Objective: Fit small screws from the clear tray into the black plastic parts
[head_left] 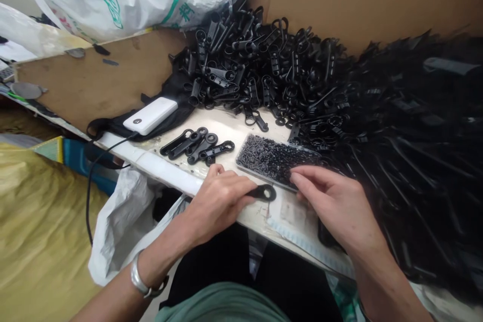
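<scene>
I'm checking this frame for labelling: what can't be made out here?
Head view only:
- Black clip: mostly hidden inside the left hand.
- Right hand: fingertips over the tray of small black parts; whether it holds any is too small to tell.
- Black pile at right: blurred.

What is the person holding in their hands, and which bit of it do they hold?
The left hand holds a flat black plastic piece by its plain end; the ring end sticks out. The right hand reaches its fingers into a tray of tiny black parts; any hold cannot be told.

A black clip pile (271, 65) blocked the table (226, 128) from twelve to three o'clock. Bare table lay open at eleven, between four loose clips (198, 145) and the tray (277, 160).
</scene>
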A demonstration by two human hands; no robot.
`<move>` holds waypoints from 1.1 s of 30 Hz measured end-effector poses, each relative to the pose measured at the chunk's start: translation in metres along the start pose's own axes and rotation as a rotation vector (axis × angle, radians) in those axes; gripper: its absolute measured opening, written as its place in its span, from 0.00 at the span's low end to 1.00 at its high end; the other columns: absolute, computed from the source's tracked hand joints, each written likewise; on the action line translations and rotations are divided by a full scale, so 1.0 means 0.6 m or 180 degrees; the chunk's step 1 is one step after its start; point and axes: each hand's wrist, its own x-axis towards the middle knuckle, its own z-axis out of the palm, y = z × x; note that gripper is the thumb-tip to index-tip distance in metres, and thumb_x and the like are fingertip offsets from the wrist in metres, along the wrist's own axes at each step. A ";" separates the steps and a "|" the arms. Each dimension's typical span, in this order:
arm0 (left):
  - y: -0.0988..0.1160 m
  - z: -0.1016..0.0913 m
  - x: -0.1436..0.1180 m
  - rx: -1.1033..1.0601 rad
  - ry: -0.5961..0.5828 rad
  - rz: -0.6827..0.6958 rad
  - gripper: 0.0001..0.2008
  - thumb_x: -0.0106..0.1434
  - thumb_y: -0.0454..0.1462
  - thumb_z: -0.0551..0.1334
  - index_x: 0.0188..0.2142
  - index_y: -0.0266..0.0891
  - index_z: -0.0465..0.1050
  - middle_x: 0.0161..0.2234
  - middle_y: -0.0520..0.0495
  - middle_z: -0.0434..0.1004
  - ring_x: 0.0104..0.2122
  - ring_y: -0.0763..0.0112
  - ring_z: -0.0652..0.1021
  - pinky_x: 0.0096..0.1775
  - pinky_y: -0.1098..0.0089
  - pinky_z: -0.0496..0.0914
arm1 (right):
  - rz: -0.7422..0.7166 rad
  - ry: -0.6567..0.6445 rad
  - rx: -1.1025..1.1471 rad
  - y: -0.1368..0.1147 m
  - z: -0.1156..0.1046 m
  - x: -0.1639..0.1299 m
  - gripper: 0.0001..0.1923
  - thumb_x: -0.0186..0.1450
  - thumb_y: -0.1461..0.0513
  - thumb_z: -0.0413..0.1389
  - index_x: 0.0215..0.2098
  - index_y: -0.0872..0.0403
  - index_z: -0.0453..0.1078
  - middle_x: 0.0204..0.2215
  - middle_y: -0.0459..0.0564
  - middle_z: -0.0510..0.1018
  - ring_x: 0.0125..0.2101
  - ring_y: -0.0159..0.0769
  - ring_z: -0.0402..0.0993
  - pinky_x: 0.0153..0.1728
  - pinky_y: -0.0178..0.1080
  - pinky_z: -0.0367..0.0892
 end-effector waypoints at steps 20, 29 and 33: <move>-0.040 -0.033 0.073 0.0596 -0.0230 -0.0527 0.12 0.66 0.33 0.54 0.33 0.39 0.76 0.32 0.47 0.78 0.38 0.63 0.71 0.42 0.60 0.54 | -0.1067 -0.0942 -0.2419 -0.041 0.056 0.090 0.06 0.67 0.61 0.54 0.33 0.51 0.72 0.33 0.47 0.74 0.33 0.37 0.71 0.27 0.35 0.55; -0.030 -0.023 0.082 0.0452 -0.0223 -0.0456 0.12 0.65 0.31 0.54 0.33 0.39 0.77 0.32 0.47 0.79 0.39 0.62 0.72 0.44 0.59 0.56 | -0.1148 -0.1053 -0.2371 -0.053 0.061 0.093 0.12 0.66 0.66 0.49 0.25 0.55 0.68 0.27 0.52 0.73 0.29 0.39 0.69 0.26 0.37 0.53; -0.022 -0.020 0.086 0.0399 -0.0086 -0.0405 0.09 0.64 0.32 0.57 0.34 0.39 0.77 0.33 0.47 0.79 0.39 0.61 0.73 0.45 0.58 0.58 | -0.1125 -0.1027 -0.2012 -0.048 0.049 0.095 0.10 0.68 0.64 0.48 0.30 0.55 0.69 0.31 0.50 0.73 0.31 0.38 0.69 0.28 0.37 0.56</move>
